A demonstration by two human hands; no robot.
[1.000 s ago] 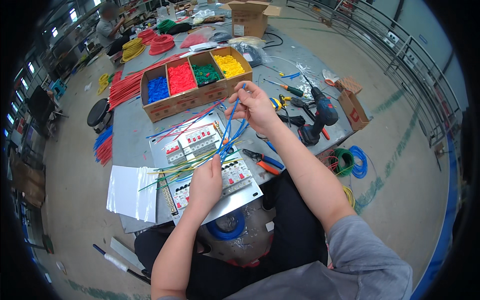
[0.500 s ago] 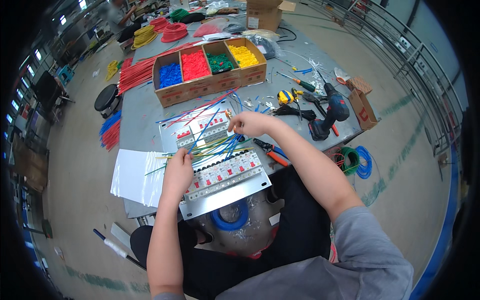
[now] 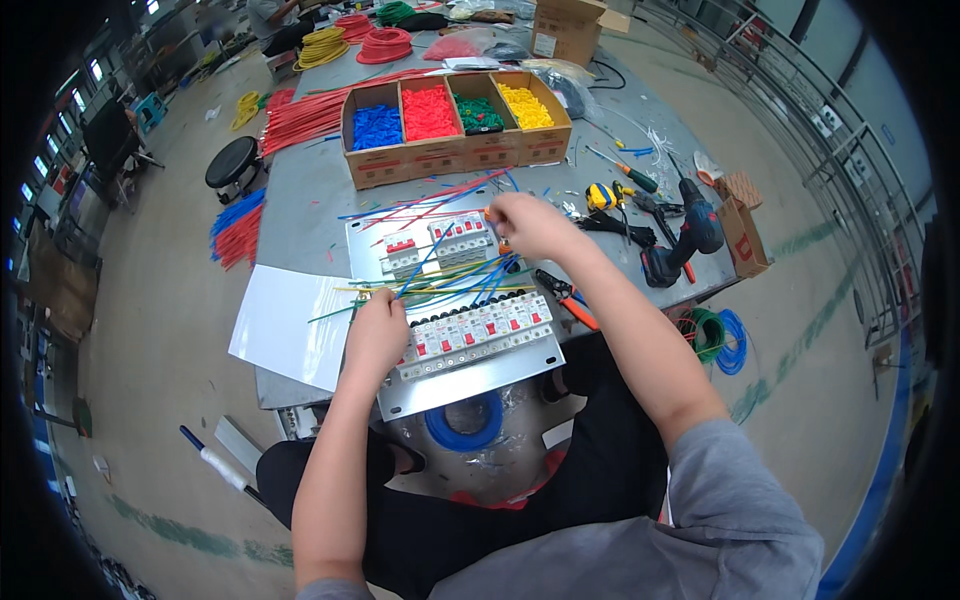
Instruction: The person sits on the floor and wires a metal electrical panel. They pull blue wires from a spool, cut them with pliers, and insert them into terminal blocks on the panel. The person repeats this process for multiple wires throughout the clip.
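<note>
A metal mounting plate (image 3: 470, 383) lies at the table's near edge, with a front row of circuit breakers (image 3: 480, 335) and smaller breakers (image 3: 458, 232) behind. Loose blue, green and yellow wires (image 3: 455, 277) stretch between the rows. My left hand (image 3: 376, 335) is closed at the plate's left side, pinching the lower end of a blue wire (image 3: 428, 258) that slants up to the right. Over the plate's right rear corner, my right hand (image 3: 535, 228) has its fingers curled together. Small orange bits show beside those fingers; what they grip is hidden.
Behind the plate stands a divided cardboard box (image 3: 440, 155) of blue, red, green and yellow small parts. To the right lie wire strippers (image 3: 575, 302), a tape measure (image 3: 602, 196) and a cordless drill (image 3: 690, 235). White sheets (image 3: 292, 325) lie left. A blue wire coil (image 3: 463, 422) sits below.
The whole view has shifted, so the table appears farther right and slightly higher. My left hand keeps its pinch on the blue wire. My right hand stays near the rear breakers, fingers still curled.
</note>
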